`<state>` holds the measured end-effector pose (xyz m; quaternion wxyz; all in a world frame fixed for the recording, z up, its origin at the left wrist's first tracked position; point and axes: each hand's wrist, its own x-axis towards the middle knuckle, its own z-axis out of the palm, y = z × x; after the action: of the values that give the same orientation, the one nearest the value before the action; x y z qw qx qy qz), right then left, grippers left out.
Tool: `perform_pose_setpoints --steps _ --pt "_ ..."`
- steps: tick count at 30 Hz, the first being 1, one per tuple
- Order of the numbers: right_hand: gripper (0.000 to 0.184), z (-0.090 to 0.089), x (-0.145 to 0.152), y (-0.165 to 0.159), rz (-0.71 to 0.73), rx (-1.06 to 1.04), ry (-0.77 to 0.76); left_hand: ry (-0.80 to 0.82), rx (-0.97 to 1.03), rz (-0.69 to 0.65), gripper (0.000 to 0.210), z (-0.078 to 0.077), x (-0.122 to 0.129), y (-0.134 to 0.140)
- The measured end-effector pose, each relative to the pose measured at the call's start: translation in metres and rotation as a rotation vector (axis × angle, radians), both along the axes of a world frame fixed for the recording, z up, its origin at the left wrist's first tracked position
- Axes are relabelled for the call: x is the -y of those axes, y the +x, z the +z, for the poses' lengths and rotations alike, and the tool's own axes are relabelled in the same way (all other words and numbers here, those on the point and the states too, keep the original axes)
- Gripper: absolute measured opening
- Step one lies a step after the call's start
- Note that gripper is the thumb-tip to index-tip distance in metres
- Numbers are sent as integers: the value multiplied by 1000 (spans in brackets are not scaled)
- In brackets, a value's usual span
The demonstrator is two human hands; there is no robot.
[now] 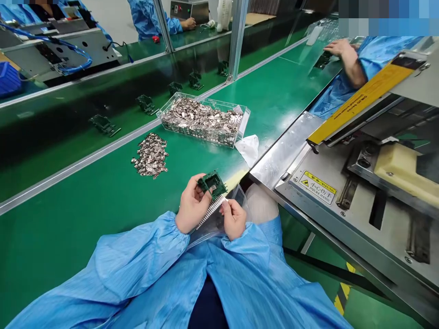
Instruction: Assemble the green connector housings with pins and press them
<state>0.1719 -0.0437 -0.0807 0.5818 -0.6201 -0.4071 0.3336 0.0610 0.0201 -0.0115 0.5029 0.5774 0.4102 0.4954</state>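
My left hand (194, 205) is closed around a dark green plastic housing (213, 183) with a square opening, held just over the near edge of the table. Below the housing slants a comb-like strip of silvery metal terminals (210, 213). The fingers of my right hand (234, 219) pinch the upper right end of that strip, close beside the housing. A clear plastic bag (219, 224) lies under both hands at my lap. Ahead and to the left, a loose pile of small metal pieces (151, 156) rests on the green table.
A clear box (202, 137) full of small metal parts stands beyond my hands, with white tissue (248, 148) at its corner. Several green housings (103, 124) line the barrier. At right stands a metal press (315, 183) with a warning label. A co-worker's hand (339, 48) works farther along.
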Motion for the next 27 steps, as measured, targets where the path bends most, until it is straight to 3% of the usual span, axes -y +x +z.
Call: perform_pose_setpoints --steps 3,7,11,15,19,23,27 --pt "41 -6 3 4 82 64 -19 1 0 22 37 1 0 1" --pt "35 -9 8 10 327 130 -99 -26 10 -2 38 0 -1 3" --pt "28 6 13 24 443 207 -189 -29 30 -4 38 -2 -1 1" --pt "13 53 16 43 391 244 -205 -42 15 -70 36 -1 1 -3" --pt "14 101 9 47 308 246 -25 -14 -14 -138 36 2 5 -7" --pt "10 110 -7 33 194 314 180 12 -44 -155 36 4 7 -8" --pt "8 105 -16 19 116 367 162 16 -81 -188 37 3 9 -10"
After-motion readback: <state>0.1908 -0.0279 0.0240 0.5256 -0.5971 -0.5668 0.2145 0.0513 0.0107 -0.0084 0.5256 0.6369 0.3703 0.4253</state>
